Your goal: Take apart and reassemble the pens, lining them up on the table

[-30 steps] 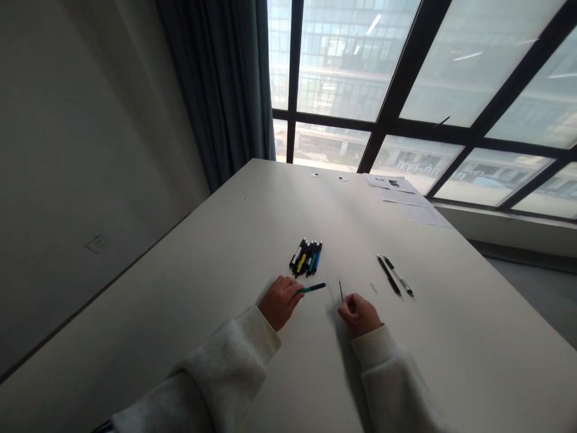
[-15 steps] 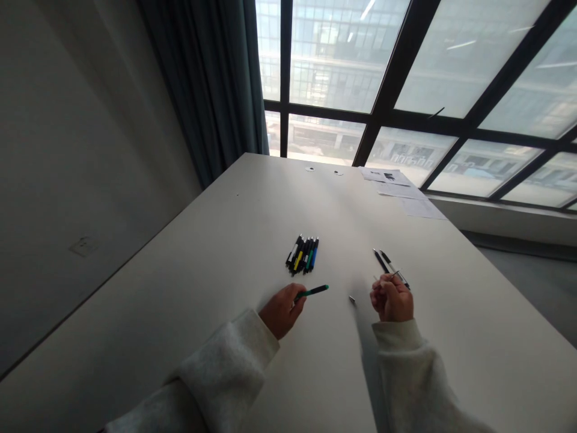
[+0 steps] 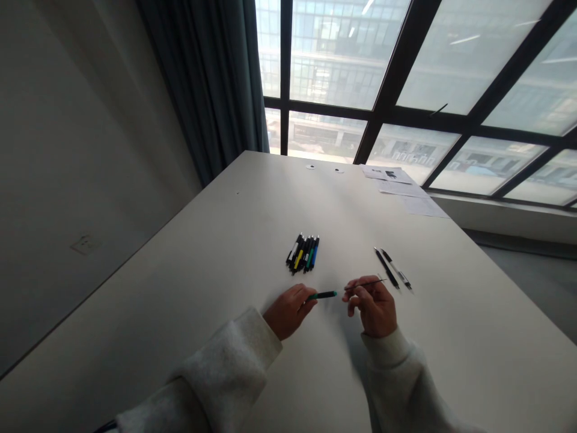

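My left hand is closed around a black and green pen barrel, which points right with its green end toward my other hand. Between the fingertips of my right hand is a thin dark pen refill, lying roughly sideways. Its near end is close to the barrel's green end; whether they touch I cannot tell. Beyond my left hand lies a bunch of several pens with white, yellow, green and blue parts. A black pen and a white-and-black pen lie past my right hand.
The white table stretches to the window. Paper sheets lie at its far right edge, and two small white round pieces near the far end. A dark curtain and a wall with a socket stand on the left.
My right hand has moved left with the refill, close to the barrel. My left hand has shifted slightly right. The small metal tip seen between them on the table is now hidden.
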`<act>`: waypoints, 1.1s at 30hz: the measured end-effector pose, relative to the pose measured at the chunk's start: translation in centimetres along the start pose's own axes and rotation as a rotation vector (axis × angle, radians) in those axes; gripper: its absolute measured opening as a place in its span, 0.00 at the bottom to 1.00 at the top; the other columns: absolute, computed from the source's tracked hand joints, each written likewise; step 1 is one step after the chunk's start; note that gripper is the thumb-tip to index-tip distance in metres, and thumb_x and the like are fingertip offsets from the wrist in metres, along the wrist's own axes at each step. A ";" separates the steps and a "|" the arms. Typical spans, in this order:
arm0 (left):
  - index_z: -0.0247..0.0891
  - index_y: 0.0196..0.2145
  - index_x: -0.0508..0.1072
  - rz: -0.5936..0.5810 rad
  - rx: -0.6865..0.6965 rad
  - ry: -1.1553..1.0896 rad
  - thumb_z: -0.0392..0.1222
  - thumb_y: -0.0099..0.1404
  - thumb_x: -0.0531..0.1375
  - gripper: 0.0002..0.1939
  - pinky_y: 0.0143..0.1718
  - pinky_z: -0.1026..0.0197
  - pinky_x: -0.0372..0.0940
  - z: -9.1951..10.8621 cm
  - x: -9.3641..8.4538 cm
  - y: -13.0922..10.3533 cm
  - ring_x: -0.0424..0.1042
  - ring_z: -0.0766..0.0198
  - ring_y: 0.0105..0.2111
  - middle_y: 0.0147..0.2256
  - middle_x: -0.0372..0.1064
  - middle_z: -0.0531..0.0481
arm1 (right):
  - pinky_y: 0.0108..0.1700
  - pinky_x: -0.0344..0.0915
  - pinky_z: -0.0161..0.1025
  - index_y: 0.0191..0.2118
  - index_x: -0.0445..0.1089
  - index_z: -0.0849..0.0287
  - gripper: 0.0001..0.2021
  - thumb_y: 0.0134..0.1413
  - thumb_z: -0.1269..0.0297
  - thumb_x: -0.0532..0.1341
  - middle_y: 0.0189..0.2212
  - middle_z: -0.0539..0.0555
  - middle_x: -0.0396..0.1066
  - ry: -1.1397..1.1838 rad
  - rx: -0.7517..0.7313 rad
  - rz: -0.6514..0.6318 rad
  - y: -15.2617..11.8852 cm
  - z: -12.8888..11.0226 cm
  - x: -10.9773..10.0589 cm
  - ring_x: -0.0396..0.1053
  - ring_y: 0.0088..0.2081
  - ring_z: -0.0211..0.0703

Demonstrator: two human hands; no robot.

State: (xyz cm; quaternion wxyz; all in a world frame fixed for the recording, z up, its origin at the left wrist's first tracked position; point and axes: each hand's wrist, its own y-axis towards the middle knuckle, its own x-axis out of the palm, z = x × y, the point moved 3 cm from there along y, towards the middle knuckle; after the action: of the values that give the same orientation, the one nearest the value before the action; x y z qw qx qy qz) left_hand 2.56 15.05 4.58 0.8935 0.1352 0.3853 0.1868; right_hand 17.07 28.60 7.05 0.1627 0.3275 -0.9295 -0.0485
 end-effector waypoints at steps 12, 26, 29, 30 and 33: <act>0.36 0.39 0.70 0.002 -0.006 0.036 0.42 0.71 0.49 0.11 0.37 0.61 0.65 0.4 -0.5 0.0 0.68 0.63 0.33 0.33 0.68 0.48 | 0.16 0.67 0.33 0.35 0.70 0.58 0.08 0.53 0.60 0.64 0.32 0.55 0.72 -0.171 -0.013 -0.083 -0.7 1.0 1.4 0.71 0.29 0.42; 0.37 0.42 0.69 0.035 -0.048 -0.008 0.44 0.72 0.49 0.12 0.39 0.60 0.65 -0.6 -0.3 -0.3 0.68 0.63 0.35 0.35 0.68 0.47 | 0.32 0.59 0.39 0.46 0.75 0.62 0.19 0.55 0.58 0.55 0.24 0.55 0.72 -1.503 -0.002 0.302 3.4 2.5 -9.7 0.68 0.29 0.47; 0.37 0.42 0.69 0.035 -0.055 0.000 0.44 0.72 0.49 0.12 0.37 0.61 0.65 -0.5 -0.3 -0.4 0.68 0.63 0.34 0.34 0.68 0.48 | 0.31 0.58 0.39 0.47 0.75 0.60 0.18 0.57 0.58 0.55 0.28 0.57 0.75 -1.562 0.063 0.303 3.5 3.2 -10.3 0.69 0.31 0.48; 0.37 0.41 0.69 0.037 -0.056 0.001 0.44 0.72 0.49 0.12 0.37 0.61 0.65 -0.5 -0.4 -0.4 0.68 0.63 0.34 0.34 0.68 0.48 | 0.31 0.58 0.39 0.47 0.75 0.60 0.18 0.57 0.58 0.55 0.30 0.58 0.76 -1.572 0.069 0.317 3.5 3.3 -10.3 0.69 0.31 0.48; 0.37 0.41 0.69 0.041 -0.064 -0.002 0.43 0.71 0.50 0.11 0.37 0.61 0.65 -0.4 -0.5 -0.3 0.69 0.63 0.34 0.34 0.68 0.47 | 0.31 0.57 0.40 0.49 0.74 0.59 0.19 0.58 0.58 0.55 0.33 0.60 0.77 -1.588 0.109 0.333 3.6 3.4 -10.7 0.70 0.32 0.49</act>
State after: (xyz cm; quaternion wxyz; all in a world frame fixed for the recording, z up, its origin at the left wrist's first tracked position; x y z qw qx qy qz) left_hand 2.04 14.54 4.54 0.8939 0.1146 0.3752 0.2170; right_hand 21.56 38.05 1.66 -0.5563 0.0603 -0.8052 -0.1963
